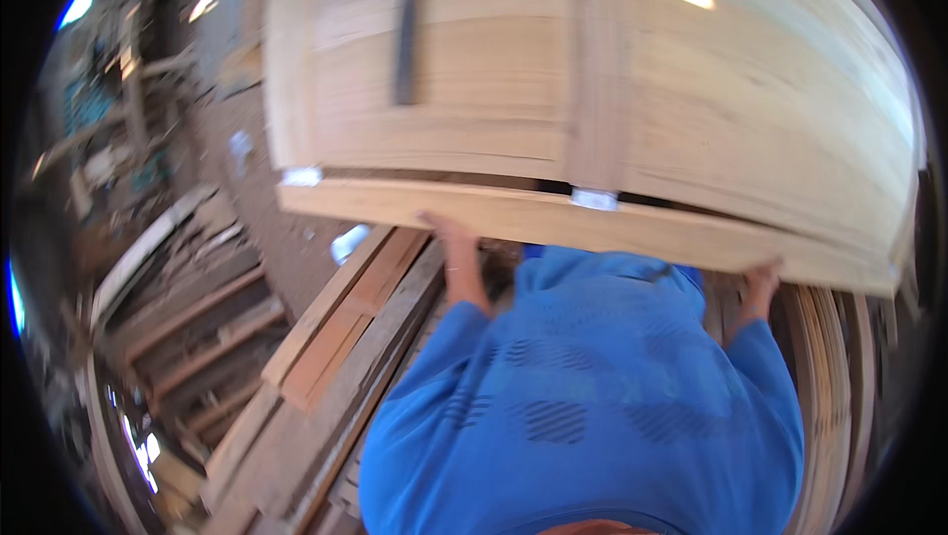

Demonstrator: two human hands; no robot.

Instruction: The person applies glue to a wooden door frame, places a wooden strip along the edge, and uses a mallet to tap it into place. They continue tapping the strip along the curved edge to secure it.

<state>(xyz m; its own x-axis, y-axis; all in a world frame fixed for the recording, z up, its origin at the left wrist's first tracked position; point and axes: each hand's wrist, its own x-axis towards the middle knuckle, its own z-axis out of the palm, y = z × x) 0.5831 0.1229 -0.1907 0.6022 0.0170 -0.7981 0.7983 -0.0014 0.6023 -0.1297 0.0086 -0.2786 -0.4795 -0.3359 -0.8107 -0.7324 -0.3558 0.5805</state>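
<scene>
Blue hoodie (592, 387) fills the foreground. Left hand (456, 259) and right hand (760, 283) both grip the lower edge of the wooden door panel (592, 101), held above them. Planks (336, 338) lie below.

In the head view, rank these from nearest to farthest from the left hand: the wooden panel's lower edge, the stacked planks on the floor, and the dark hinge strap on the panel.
1. Wooden panel's lower edge: at the left hand, fingers on it.
2. Stacked planks: below and left.
3. Dark hinge strap: high up on the panel face.
</scene>
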